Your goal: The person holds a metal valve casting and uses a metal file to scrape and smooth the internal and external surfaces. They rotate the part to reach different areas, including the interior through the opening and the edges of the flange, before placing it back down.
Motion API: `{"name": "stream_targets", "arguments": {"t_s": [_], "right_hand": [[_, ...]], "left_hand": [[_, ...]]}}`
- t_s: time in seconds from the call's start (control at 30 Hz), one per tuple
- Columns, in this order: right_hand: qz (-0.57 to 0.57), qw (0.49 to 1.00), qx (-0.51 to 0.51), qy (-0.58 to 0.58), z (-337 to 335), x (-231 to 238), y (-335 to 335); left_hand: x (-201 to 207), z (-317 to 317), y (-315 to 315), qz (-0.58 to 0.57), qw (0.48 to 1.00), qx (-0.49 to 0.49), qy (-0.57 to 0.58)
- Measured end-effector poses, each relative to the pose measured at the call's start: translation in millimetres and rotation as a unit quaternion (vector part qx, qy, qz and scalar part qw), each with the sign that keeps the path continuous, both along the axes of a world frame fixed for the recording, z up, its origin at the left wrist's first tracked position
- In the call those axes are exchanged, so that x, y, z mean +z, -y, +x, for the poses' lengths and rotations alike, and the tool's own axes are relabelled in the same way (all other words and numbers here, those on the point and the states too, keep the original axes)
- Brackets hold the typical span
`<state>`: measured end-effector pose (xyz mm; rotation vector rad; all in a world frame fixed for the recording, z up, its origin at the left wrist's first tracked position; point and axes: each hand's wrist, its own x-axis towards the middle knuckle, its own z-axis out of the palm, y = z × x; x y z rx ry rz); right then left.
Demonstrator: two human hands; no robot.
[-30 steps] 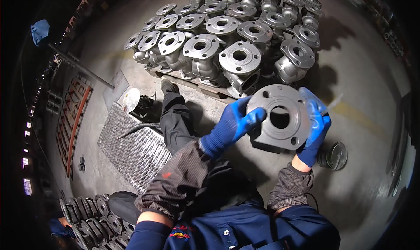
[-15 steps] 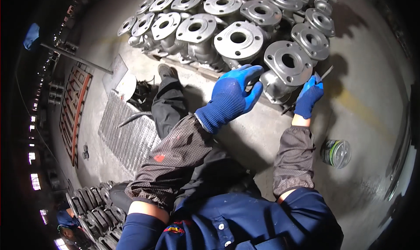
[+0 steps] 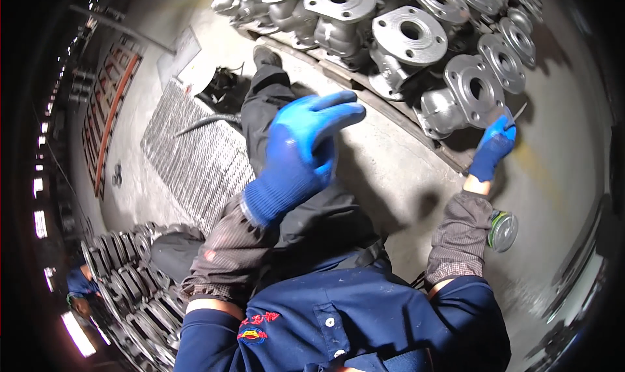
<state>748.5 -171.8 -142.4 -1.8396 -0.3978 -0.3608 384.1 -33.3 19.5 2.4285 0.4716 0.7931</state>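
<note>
Nearest to both hands, at the right front corner of a group of grey metal castings, lies a flanged valve body (image 3: 437,110); its round bolt-holed flange tilts toward the right. My right hand (image 3: 496,145), in a blue glove, is closed beside the lower rim of that flange. A thin, pale, pointed tool (image 3: 521,113) sticks out past its fingers; the rest is hidden in the grip. My left hand (image 3: 303,154), gloved the same, is raised over my leg, apart from the castings. Its fingers are stretched out, and it holds nothing.
The castings stand on a wooden pallet (image 3: 384,108). A green-labelled can (image 3: 502,231) is beside my right forearm. Left of my leg lie a ribbed mat (image 3: 189,150) and a dark hose (image 3: 208,121). Dark ring-shaped parts (image 3: 133,274) are stacked at lower left, near another person (image 3: 81,284).
My left hand has drawn back leftward from the castings. My right hand stays by the nearest valve body, whose flange is now more tilted. The view has shifted, moving the castings up and right.
</note>
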Motion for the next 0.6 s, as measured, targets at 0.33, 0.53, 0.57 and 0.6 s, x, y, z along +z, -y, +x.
{"name": "stream_targets", "arguments": {"t_s": [0.33,0.53,0.57,0.6], "right_hand": [[-0.056,0.969,0.232,0.07,-141,90,-21],[0.008,0.755,0.651,0.081,-324,177,-98],[0.003,0.708,0.696,0.117,-344,182,-108],[0.008,0.648,0.743,0.167,-368,191,-112]], "left_hand": [[90,-158,70,0.071,0.985,0.102,0.121],[42,-232,138,0.151,0.891,0.39,0.177],[28,-243,138,0.15,0.859,0.432,0.23],[25,-265,154,0.111,0.851,0.474,0.199]]}}
